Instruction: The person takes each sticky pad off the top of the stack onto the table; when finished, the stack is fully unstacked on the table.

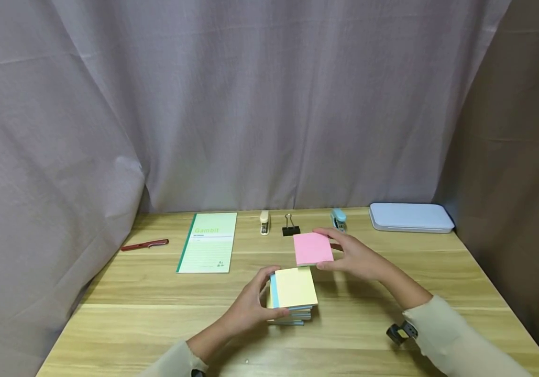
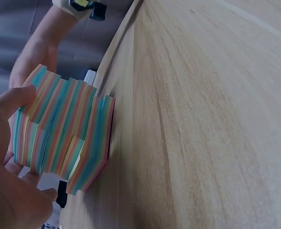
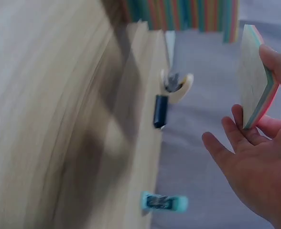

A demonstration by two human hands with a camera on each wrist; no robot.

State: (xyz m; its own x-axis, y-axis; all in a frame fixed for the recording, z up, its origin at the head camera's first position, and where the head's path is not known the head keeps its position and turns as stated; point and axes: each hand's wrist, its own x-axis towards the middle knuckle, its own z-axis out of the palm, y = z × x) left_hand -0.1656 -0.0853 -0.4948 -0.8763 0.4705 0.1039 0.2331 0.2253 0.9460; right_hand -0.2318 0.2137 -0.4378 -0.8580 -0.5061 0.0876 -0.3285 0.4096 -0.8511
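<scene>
A stack of multi-coloured sticky-note pads [image 1: 294, 293] with a yellow top sits on the wooden table [image 1: 156, 314]. My left hand [image 1: 261, 299] grips its left side, thumb on the edge. In the left wrist view the striped stack [image 2: 64, 136] stands stepped and uneven beside my thumb [image 2: 11, 102]. My right hand [image 1: 340, 251] holds a thinner pink-topped pad [image 1: 313, 248] just above and behind the stack. The right wrist view shows this pad [image 3: 256, 78] pinched edge-on in my right hand's fingers [image 3: 245, 133], lifted off the table.
Along the back edge lie a green notebook [image 1: 208, 242], a red pen [image 1: 144, 244], a beige stapler [image 1: 264, 222], a black binder clip [image 1: 290, 228], a blue stapler [image 1: 339, 218] and a pale flat case [image 1: 410, 217]. A grey curtain hangs behind.
</scene>
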